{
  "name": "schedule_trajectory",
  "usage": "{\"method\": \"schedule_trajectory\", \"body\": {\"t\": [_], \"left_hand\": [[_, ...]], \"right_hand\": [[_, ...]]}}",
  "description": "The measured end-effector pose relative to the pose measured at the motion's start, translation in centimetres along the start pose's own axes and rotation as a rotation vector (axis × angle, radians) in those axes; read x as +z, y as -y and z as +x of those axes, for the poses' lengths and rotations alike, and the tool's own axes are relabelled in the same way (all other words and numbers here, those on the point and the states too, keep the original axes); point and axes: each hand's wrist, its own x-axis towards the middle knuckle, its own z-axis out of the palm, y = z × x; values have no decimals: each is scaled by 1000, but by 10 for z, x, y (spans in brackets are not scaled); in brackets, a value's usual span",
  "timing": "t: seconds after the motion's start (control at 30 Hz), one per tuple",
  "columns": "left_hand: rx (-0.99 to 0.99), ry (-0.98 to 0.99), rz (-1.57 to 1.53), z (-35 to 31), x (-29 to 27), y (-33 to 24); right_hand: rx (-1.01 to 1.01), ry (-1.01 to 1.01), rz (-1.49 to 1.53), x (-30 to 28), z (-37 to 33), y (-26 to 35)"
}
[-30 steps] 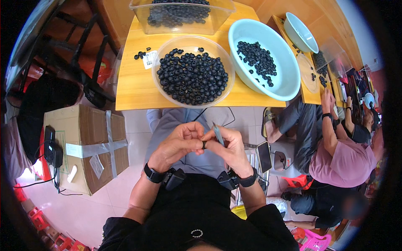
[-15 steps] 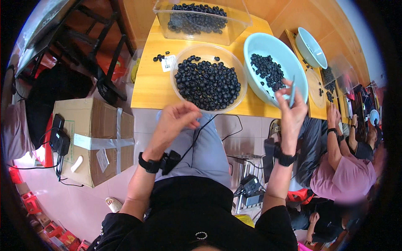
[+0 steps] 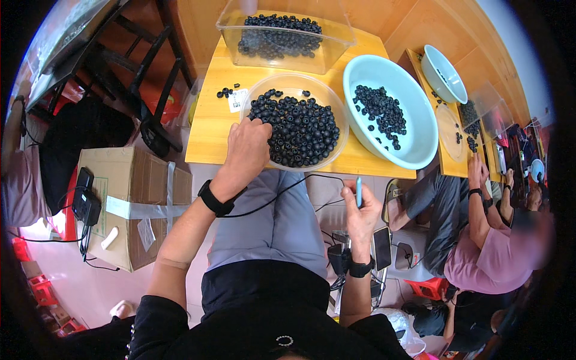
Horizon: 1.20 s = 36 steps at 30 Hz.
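My left hand point(image 3: 247, 147) is at the near left edge of a round clear tray point(image 3: 343, 123). Its fingers are curled down onto the small round black pieces with holes, like beads point(image 3: 303, 129), and its fingertips are hidden. In front of my lap my right hand point(image 3: 362, 216) is closed around a slim light-blue tool point(image 3: 359, 192), held upright between thumb and fingers; its lower part is out of sight in the hand. A light-blue basin point(image 3: 420, 129) to the right of the tray holds more black pieces point(image 3: 380, 111).
Behind the tray stands a clear rectangular bin point(image 3: 330, 54) of black pieces on the wooden table point(image 3: 207, 129). A white label point(image 3: 237, 100) and several loose pieces lie at left. A taped cardboard box point(image 3: 114, 198) is on the floor. Other people point(image 3: 480, 258) work at right.
My left hand has moved up and forward onto the pieces in the tray. My right hand, with the blue tool, has come back from over the basin to my lap.
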Motion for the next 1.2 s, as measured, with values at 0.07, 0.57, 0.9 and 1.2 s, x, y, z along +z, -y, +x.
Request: {"method": "schedule_trajectory", "body": {"t": [0.07,0.57,0.9,1.2], "left_hand": [[13,-14,-50,0,3,0],[-463,339,-1930,-53,-27,-29],[-443,300,-2224,-68,-5,-23],[-423,288,-2214,-71,-2,-26]], "right_hand": [[42,24,29,2,-6,-7],[113,241,70,25,-19,7],[-1,392,140,29,-19,19],[19,438,123,29,-16,32]]}}
